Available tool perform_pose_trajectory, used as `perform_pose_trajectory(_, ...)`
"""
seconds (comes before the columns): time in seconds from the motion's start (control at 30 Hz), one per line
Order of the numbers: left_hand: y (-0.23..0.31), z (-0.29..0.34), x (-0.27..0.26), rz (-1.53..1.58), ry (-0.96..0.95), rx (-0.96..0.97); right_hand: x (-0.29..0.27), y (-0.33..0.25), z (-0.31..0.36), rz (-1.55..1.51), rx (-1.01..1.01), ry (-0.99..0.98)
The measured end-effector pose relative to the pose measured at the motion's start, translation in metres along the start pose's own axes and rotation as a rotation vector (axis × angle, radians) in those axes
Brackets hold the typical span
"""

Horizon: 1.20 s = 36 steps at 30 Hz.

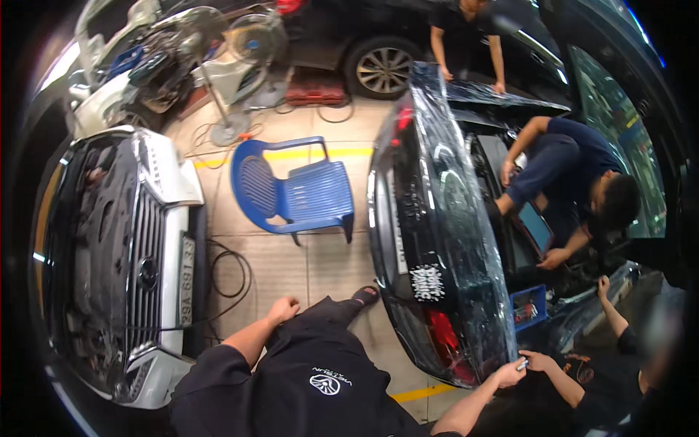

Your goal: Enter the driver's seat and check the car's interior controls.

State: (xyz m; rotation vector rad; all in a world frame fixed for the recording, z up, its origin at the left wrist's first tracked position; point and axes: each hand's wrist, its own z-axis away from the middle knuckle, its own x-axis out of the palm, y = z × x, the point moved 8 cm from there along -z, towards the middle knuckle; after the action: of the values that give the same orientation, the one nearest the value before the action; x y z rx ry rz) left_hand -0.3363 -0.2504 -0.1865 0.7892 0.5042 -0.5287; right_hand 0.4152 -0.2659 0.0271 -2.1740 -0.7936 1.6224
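Observation:
Clear plastic film covers the rear of a dark car, wrinkled over the boot lid and lights. At its near right corner my right hand is closed in a pinch on the film's edge; a small pale piece shows at the fingertips. Another person's hand is right beside it. My left hand rests by my thigh, fingers curled, with nothing visible in it. At the far end of the car, a person's two hands touch the film.
A person sits inside the open car with a tablet-like screen. A blue plastic chair stands on the tiled floor between that car and a white car front. Near it lie a black cable, a pedestal fan and a blue bin.

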Motion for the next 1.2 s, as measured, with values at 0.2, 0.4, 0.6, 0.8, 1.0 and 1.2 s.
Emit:
perform_pose_trajectory(0.2,-0.197,0.07,-0.007,0.075,0.041,-0.427,0.023,0.076,-0.039,-0.536,0.221,-0.115)
perform_pose_trajectory(0.4,-0.318,0.126,0.024,0.435,0.106,-0.849,-0.027,-0.068,0.134,-0.871,0.02,-0.32)
perform_pose_trajectory(0.6,-0.356,0.033,0.04,-0.179,-0.114,-0.422,0.021,-0.158,0.481,-0.837,0.121,-1.356)
perform_pose_trajectory(0.8,-0.42,0.047,-0.064,0.729,0.327,-0.674,0.002,-0.182,0.751,-0.388,-0.425,-2.106)
perform_pose_trajectory(1.0,-0.461,0.038,-0.15,0.839,0.494,-0.728,0.013,-0.259,0.848,-0.336,-1.067,-1.879)
perform_pose_trajectory(1.2,-0.436,-0.038,-0.212,0.94,0.306,-0.743,0.097,-0.301,0.86,-0.275,-0.819,-1.738)
